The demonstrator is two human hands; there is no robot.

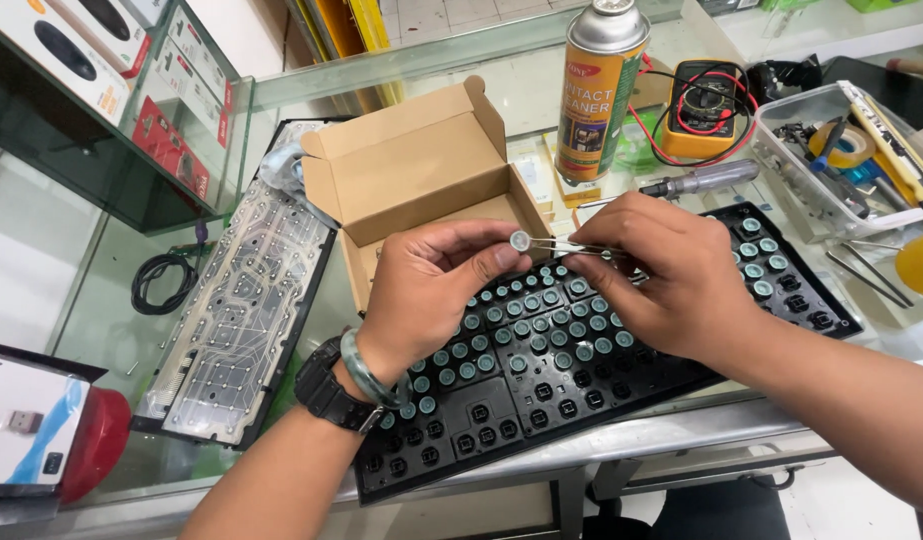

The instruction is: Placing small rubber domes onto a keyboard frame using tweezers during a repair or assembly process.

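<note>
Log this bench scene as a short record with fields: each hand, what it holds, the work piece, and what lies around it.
left hand: fingertips on a small rubber dome
right hand: grips tweezers that pinch the dome
work piece: black keyboard frame, many sockets filled with domes, the near rows bare
left of it: clear membrane sheet
behind: open cardboard box, spray can, yellow meter, screwdriver
far right: clear tool tray
</note>
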